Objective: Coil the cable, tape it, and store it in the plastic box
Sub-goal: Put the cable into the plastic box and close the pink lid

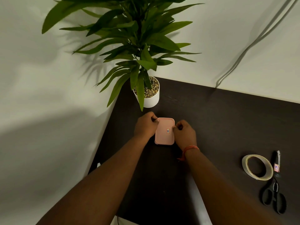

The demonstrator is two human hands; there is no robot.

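The pink lid (164,130) hides whatever the plastic box holds; its sticker (168,130) is too small to read. Both hands' fingertips curl out of sight. The plant's (129,38) top is cropped.

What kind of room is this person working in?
Probably a home or office desk in a corner: a dark wooden table against plain white walls, a potted plant, and a tape roll beside scissors. Both hands press on a pink plastic box.

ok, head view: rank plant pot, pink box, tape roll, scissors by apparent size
Largest to smallest, as they appear:
1. scissors
2. tape roll and white plant pot, too close to rank
3. pink box, partly covered by both hands
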